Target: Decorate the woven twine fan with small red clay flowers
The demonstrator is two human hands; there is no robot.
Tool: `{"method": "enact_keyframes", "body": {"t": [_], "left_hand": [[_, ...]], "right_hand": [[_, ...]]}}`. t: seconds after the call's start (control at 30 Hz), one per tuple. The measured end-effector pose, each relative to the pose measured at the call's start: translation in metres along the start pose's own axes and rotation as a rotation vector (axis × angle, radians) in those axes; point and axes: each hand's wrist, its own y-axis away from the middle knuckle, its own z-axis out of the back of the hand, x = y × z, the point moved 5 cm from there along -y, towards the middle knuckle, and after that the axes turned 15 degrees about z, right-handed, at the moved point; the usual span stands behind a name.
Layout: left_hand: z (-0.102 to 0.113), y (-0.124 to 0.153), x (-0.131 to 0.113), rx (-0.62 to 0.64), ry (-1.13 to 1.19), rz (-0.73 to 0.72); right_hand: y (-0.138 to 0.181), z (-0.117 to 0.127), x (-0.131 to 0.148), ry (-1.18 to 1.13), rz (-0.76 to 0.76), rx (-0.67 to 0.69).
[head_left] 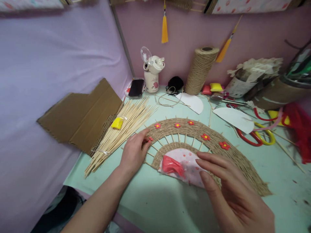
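Observation:
A half-round fan woven of jute twine over thin sticks (194, 129) lies flat on the pale green table (155, 200). Several small red clay flowers (205, 137) are spaced along its outer band. My left hand (134, 152) rests at the fan's left end, fingertips pinched on a small red flower (150, 139) there. My right hand (230, 191) lies open over the fan's lower right part, fingers stretched flat toward the pink patterned centre (191, 161). A lump of red clay in clear wrap (172, 165) sits on that centre, just left of my right fingertips.
A bundle of bamboo skewers (121, 132) with a yellow clay piece (117, 123) lies left, beside folded cardboard (82, 116). Behind are a phone (136, 87), a small white bottle (152, 72), a twine spool (200, 69), white paper cutouts (234, 118) and red-handled scissors (252, 136).

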Motion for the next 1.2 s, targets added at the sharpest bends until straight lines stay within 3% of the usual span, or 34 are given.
{"method": "enact_keyframes", "body": {"t": [1.2], "left_hand": [[0.010,0.007,-0.004,-0.052,0.057,-0.128]], "right_hand": [[-0.002,-0.004,-0.004,-0.013,0.045,-0.019]]}}
